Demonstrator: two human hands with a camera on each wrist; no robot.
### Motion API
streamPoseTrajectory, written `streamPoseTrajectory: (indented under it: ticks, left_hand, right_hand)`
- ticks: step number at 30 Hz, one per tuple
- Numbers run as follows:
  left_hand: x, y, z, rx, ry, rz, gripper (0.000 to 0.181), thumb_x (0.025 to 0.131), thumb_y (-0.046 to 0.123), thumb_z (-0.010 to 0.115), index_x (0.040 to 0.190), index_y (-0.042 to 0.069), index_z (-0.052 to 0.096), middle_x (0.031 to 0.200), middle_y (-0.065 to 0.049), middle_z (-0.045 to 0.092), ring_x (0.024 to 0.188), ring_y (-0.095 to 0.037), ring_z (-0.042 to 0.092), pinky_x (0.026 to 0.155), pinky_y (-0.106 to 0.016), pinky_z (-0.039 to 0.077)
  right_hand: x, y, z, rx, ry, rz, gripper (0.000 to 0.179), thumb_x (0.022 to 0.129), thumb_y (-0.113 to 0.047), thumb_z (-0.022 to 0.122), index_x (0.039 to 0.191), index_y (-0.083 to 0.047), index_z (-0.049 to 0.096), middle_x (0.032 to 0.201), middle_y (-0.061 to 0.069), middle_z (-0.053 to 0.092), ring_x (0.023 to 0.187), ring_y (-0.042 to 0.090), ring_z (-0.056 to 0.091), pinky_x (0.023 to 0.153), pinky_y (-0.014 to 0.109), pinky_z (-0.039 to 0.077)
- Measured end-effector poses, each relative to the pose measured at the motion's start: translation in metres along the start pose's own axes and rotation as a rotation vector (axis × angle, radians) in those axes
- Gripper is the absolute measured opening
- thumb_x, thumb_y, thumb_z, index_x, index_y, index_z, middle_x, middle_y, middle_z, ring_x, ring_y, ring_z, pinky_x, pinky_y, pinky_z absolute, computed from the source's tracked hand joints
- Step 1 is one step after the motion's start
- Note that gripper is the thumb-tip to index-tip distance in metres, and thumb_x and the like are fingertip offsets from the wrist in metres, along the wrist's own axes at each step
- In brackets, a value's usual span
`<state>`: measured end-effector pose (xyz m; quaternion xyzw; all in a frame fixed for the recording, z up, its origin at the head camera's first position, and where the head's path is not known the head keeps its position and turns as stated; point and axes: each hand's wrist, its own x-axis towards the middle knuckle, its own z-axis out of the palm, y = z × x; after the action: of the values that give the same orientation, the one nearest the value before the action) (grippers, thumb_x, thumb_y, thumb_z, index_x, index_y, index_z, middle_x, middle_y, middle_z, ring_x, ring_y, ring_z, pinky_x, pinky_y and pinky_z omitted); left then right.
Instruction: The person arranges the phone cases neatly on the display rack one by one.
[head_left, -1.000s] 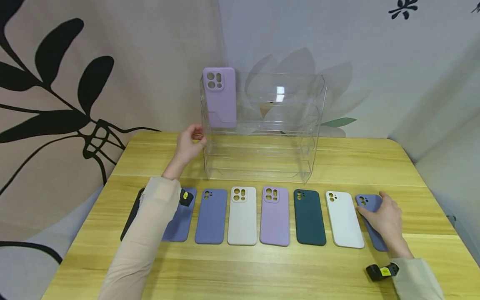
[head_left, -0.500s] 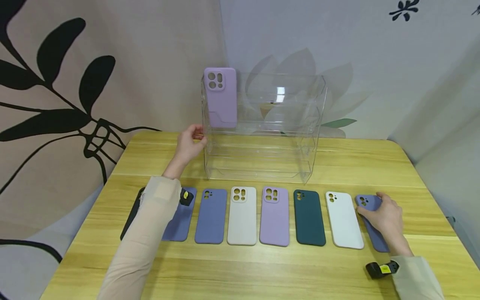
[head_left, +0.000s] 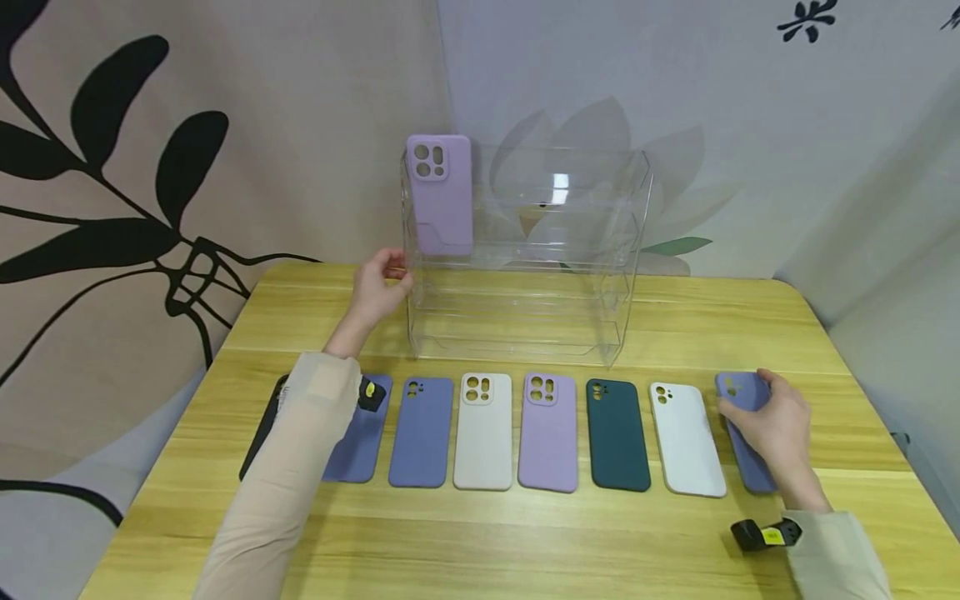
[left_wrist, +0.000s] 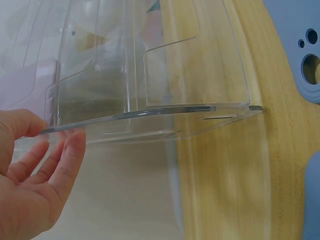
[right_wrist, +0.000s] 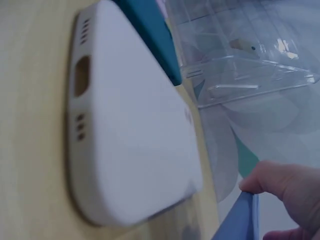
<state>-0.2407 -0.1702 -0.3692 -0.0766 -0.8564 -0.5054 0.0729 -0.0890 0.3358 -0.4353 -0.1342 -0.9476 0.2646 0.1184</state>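
At the left side of a clear acrylic display rack (head_left: 525, 329), my left hand (head_left: 378, 287) pinches the upright side panel's edge. The left wrist view shows the thumb on one face of that edge and the fingers by the other. My right hand (head_left: 776, 421) grips a blue-purple phone case (head_left: 750, 454) at the right end of a row, thumb on one long side. Its top end looks raised off the table. Beside it lies a white phone case (right_wrist: 135, 120) with its port end toward the right wrist camera. A lilac phone case (head_left: 444, 200) stands in the rack's upper left.
Along the wooden table (head_left: 525, 550) lie a dark green case (head_left: 618, 437), a lilac case (head_left: 548, 442), an off-white case (head_left: 483, 437) and two blue ones (head_left: 422, 437). A black item (head_left: 262, 429) is partly hidden under the left sleeve. Behind the rack hangs a patterned backdrop (head_left: 337, 125).
My right hand has moved slightly away from me with the blue-purple phone case, whose top end has risen. The left hand stays at the rack's side.
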Motion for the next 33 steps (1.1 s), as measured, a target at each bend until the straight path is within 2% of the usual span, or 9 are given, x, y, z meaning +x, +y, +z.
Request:
streamPoseTrajectory:
  ticks: [5, 10, 16, 23, 33]
  left_hand:
    - [0.000, 0.001, 0.000, 0.001, -0.001, -0.005, 0.035, 0.087, -0.002, 0.057, 0.121, -0.009, 0.051, 0.113, -0.025, 0.058, 0.098, -0.033, 0.058, 0.074, -0.028, 0.049]
    - [0.000, 0.002, 0.000, 0.007, 0.004, -0.008, 0.034, 0.087, -0.003, 0.056, 0.120, -0.009, 0.052, 0.112, -0.025, 0.058, 0.098, -0.033, 0.058, 0.071, -0.023, 0.048]
    - [0.000, 0.002, 0.000, 0.003, 0.000, -0.021, 0.034, 0.087, -0.002, 0.056, 0.120, -0.008, 0.052, 0.112, -0.023, 0.058, 0.098, -0.031, 0.058, 0.070, -0.020, 0.047]
    - [0.001, 0.000, 0.000, -0.002, 0.003, -0.022, 0.034, 0.086, -0.002, 0.056, 0.120, -0.008, 0.052, 0.112, -0.023, 0.059, 0.098, -0.032, 0.059, 0.069, -0.018, 0.047]
    - [0.000, 0.000, 0.000, -0.012, -0.005, -0.026, 0.035, 0.087, -0.002, 0.056, 0.121, -0.008, 0.051, 0.113, -0.023, 0.058, 0.099, -0.032, 0.058, 0.068, -0.016, 0.046]
  right_hand:
    - [0.001, -0.009, -0.004, 0.011, 0.021, -0.008, 0.070, 0.073, -0.016, 0.072, 0.128, 0.016, 0.041, 0.115, 0.040, 0.047, 0.101, 0.051, 0.045, 0.085, 0.059, 0.035]
    - [0.005, -0.018, -0.007, 0.017, 0.024, -0.009, 0.072, 0.073, -0.016, 0.071, 0.130, 0.016, 0.039, 0.115, 0.039, 0.046, 0.100, 0.050, 0.043, 0.087, 0.058, 0.031]
    - [0.010, -0.028, -0.011, 0.025, 0.048, -0.030, 0.071, 0.074, -0.015, 0.070, 0.130, 0.015, 0.039, 0.114, 0.038, 0.046, 0.099, 0.049, 0.043, 0.081, 0.058, 0.033]
    - [0.017, -0.041, -0.015, 0.056, 0.074, -0.048, 0.070, 0.074, -0.016, 0.069, 0.131, 0.013, 0.040, 0.116, 0.037, 0.047, 0.102, 0.049, 0.042, 0.087, 0.056, 0.028]
    - [0.028, -0.056, -0.016, 0.075, 0.097, -0.069, 0.069, 0.075, -0.017, 0.070, 0.131, 0.011, 0.042, 0.118, 0.035, 0.047, 0.106, 0.048, 0.039, 0.085, 0.055, 0.030]
